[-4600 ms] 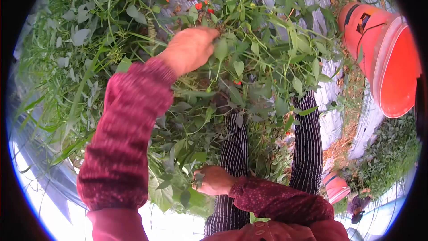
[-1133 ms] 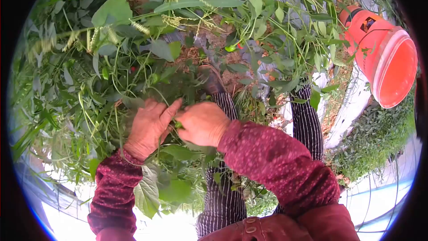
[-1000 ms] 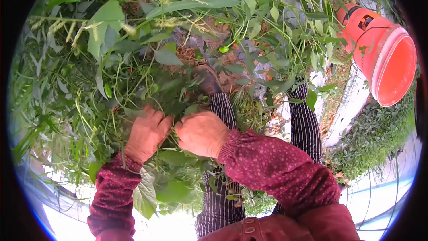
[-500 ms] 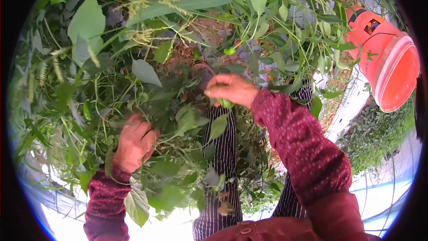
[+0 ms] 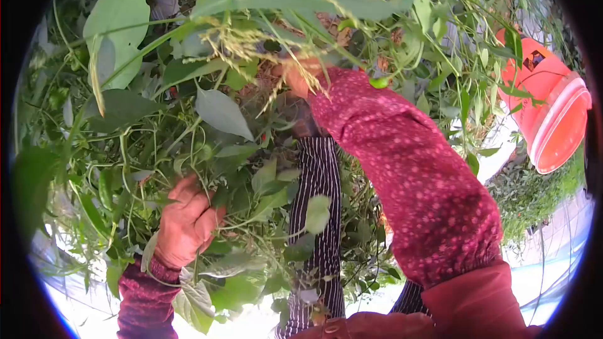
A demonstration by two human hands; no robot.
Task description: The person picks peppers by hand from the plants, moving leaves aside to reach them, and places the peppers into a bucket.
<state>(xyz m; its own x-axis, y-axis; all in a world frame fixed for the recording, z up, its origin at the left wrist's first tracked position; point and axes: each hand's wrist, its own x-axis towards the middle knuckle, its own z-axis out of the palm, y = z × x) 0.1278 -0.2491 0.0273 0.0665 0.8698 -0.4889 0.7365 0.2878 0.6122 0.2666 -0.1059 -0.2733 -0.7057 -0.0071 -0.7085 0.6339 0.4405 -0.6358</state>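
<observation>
Among the green stems at the lower left, my left hand (image 5: 187, 221) is closed, its fingers bent round plant stems; the fingertips are partly hidden by foliage. My right hand (image 5: 300, 77) reaches into the plants near the upper middle. Grass seed heads (image 5: 242, 44) and leaves cover its fingers, so what they hold cannot be made out. A broad grey-green leaf (image 5: 223, 112) hangs between the hands. Beyond my right sleeve, a small green pepper (image 5: 379, 82) shows among the leaves.
A red bucket (image 5: 539, 97) lies tilted at the right, its open mouth facing down and right. A large leaf (image 5: 119, 28) stands at the upper left. My striped trouser leg (image 5: 317, 207) is below the plants. Thin wires run down at the lower right.
My right hand has moved up and slightly left, deeper into the foliage; the green item seen in it before no longer shows. My left hand has stayed nearly in place. The view has shifted slightly.
</observation>
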